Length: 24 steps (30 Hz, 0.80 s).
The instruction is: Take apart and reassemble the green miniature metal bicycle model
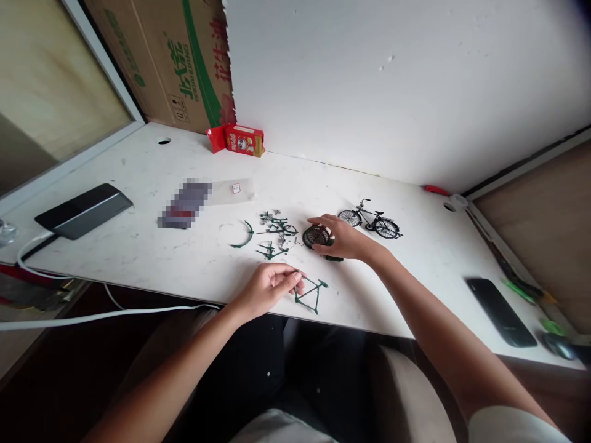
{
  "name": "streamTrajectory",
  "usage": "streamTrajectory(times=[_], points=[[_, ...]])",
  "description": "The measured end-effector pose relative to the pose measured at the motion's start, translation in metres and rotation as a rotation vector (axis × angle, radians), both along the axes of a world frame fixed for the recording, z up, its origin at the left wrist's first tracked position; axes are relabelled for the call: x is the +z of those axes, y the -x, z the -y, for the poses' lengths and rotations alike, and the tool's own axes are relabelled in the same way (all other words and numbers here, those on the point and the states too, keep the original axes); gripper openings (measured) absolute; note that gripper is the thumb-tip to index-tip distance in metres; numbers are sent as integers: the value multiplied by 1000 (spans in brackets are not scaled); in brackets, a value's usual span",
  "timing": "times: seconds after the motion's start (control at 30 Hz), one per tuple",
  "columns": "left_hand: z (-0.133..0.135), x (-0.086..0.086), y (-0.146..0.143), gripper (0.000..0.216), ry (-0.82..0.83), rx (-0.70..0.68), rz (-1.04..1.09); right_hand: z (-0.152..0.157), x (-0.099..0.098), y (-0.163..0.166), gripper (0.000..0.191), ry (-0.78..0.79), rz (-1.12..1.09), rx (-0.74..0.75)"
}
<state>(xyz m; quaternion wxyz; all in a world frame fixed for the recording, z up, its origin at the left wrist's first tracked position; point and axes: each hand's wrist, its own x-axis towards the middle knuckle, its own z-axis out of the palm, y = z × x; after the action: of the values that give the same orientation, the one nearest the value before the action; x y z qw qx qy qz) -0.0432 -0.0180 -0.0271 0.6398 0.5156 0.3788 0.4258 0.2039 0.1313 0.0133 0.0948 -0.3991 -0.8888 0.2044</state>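
My left hand (270,287) rests near the front edge of the white table (138,246), fingers pinched on one end of a small green model bicycle frame (310,292). My right hand (339,237) lies further back, its fingers curled over a small black spoked wheel (316,235) and touching a dark green part (334,258). Several loose green and silver model parts (276,234) and a curved green mudguard (244,236) lie to the left of the wheel. An assembled black model bicycle (370,221) stands just behind my right hand.
A dark tablet (83,210) with a white cable (92,317) lies at the left. A red carton (240,139) and a cardboard box (170,61) stand at the back wall. A black phone (501,311) and green tools (521,290) lie at the right.
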Motion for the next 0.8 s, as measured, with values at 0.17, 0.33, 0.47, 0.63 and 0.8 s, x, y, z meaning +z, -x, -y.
streamTrajectory(times=[0.17,0.33,0.47,0.63,0.8], points=[[0,1,0,39,13,-6,0,-17,-6,-3,61,-96,-47,-67],[0,3,0,39,14,3,5,-18,-9,11,44,-160,-52,-5],[0,2,0,40,23,-1,6,-3,-8,40,33,-199,-93,176],[0,2,0,38,11,-2,-4,4,-18,71,28,-212,-51,286],[0,2,0,39,16,0,6,-1,-14,71,22,-187,-142,258]])
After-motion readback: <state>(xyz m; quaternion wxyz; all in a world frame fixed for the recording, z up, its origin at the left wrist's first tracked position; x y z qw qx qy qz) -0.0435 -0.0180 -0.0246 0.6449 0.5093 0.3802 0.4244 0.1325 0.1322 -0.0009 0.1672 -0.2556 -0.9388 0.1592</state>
